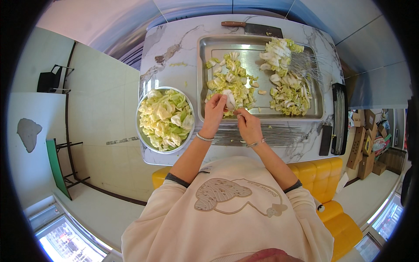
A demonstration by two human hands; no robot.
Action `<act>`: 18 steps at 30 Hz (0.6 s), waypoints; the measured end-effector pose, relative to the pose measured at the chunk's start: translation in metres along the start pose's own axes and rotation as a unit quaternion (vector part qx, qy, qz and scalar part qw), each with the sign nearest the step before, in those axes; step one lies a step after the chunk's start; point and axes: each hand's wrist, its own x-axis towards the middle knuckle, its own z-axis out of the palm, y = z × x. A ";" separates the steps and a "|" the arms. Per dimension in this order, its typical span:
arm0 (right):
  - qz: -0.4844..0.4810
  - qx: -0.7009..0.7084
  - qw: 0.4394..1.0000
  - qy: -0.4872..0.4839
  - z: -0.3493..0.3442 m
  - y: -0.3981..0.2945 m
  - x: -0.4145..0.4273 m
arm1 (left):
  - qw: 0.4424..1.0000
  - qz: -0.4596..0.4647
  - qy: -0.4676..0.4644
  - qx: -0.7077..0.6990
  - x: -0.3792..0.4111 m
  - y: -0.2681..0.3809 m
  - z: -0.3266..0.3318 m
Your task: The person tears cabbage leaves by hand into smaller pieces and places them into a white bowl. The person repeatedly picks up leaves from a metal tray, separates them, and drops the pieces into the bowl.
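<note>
My left hand [215, 109] pinches a white piece of cabbage leaf [230, 99] over the near left part of a steel tray [261, 115]. At the lower edge of that piece are the bent fingers of my right hand [250, 126]; whether they grip a thin skewer or the leaf is too small to tell. Loose chopped cabbage [230, 77] covers the tray's left side. On its right lie skewered cabbage pieces [289, 93], with more at the far right [278, 54], their thin skewers [306, 65] fanning out over the rim.
A round bowl [193, 122] heaped with cut cabbage [165, 118] stands left. Loose skewers [262, 135] lie before the tray. A cleaver [262, 29] rests behind it. A black box of skewers [339, 118] and its dark lid [325, 140] are right. Yellow seats [316, 177] adjoin the table.
</note>
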 end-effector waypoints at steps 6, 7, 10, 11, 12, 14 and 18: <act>0.002 0.036 0.999 0.020 0.006 0.001 -0.006 | 0.992 -0.031 0.060 -0.110 -0.005 0.005 0.009; 0.002 0.040 0.999 0.019 0.007 0.002 -0.006 | 0.990 -0.039 0.057 -0.124 -0.003 0.003 0.007; 0.005 0.051 0.999 0.014 0.007 0.004 -0.005 | 0.988 -0.043 0.048 -0.140 -0.004 0.003 0.005; 0.009 0.056 0.998 0.009 0.006 0.003 -0.005 | 0.988 -0.041 0.045 -0.140 -0.004 0.003 0.004; 0.012 0.060 0.998 0.004 0.005 0.002 -0.005 | 0.990 -0.035 0.048 -0.130 -0.004 0.002 0.004; 0.001 0.043 0.999 0.001 0.002 0.000 -0.005 | 0.992 -0.021 0.053 -0.109 -0.003 0.001 0.002; 0.004 0.016 1.000 -0.011 -0.002 -0.002 -0.004 | 0.996 0.007 0.040 -0.080 -0.005 0.002 0.004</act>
